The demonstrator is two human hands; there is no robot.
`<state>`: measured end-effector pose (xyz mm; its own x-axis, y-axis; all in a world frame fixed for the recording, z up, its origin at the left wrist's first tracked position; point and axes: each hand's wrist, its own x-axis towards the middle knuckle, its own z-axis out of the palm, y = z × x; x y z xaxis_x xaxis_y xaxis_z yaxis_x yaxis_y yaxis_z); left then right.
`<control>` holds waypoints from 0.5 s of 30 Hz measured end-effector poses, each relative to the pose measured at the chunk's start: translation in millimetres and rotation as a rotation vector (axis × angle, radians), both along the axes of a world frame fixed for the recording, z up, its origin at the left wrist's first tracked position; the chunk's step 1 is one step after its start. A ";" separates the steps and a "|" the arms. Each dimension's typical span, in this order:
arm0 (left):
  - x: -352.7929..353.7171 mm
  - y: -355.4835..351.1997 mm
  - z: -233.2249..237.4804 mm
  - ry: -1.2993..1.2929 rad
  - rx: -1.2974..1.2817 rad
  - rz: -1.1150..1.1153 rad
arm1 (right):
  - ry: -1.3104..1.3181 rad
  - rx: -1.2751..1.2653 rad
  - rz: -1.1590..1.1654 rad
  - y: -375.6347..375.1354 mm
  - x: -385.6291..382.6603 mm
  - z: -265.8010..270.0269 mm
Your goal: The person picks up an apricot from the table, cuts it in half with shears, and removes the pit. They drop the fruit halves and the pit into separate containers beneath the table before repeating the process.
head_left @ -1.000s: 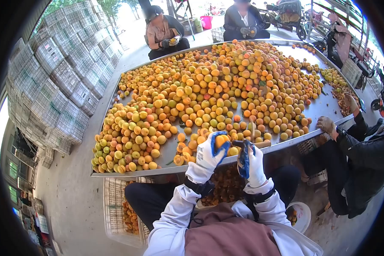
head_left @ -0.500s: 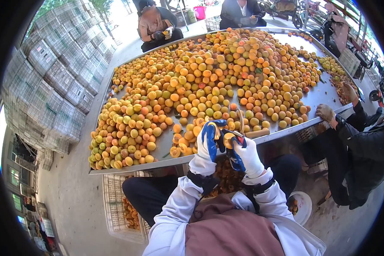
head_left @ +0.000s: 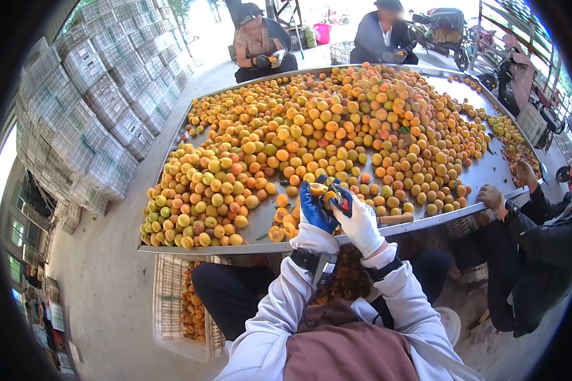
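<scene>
Orange fruit [head_left: 318, 188] that looks split open, held over the desk's [head_left: 254, 227] near edge.
The left hand [head_left: 318, 213] grips the fruit; the right hand [head_left: 361, 225] presses close, curled round a small red thing [head_left: 345, 204], too tiny to name for sure. This looks like the opening step, and the next move calls for a firm left hold and a gentle pull. A second ago there was a gap between the hands; now they are together.

Left hand in a blue-palmed white glove [head_left: 318, 213]: turning palm-up since a second ago.
Right hand in a matching glove [head_left: 361, 225]: closing on the left, no longer well apart.
Yellow-orange fruit [head_left: 318, 188]: now showing its cut face.
</scene>
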<state>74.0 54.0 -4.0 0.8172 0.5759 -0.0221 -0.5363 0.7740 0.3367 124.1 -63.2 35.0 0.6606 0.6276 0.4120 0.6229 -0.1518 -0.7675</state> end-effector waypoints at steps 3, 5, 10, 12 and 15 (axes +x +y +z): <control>-5.0 8.7 5.7 0.080 -0.161 0.081 | 0.264 0.177 0.099 1.7 12.4 -0.9; -12.1 10.5 7.4 0.207 -0.099 0.001 | 0.629 0.327 0.117 -1.0 24.9 2.9; -3.6 -10.8 7.4 0.252 0.092 -0.153 | 1.142 0.903 0.270 -10.9 46.0 29.2; -3.8 -29.4 5.0 0.230 0.205 -0.209 | 1.329 1.093 0.337 -17.9 56.2 32.6; 7.1 -59.6 -18.5 0.302 0.079 -0.038 | 1.321 1.212 0.332 -21.9 67.5 16.5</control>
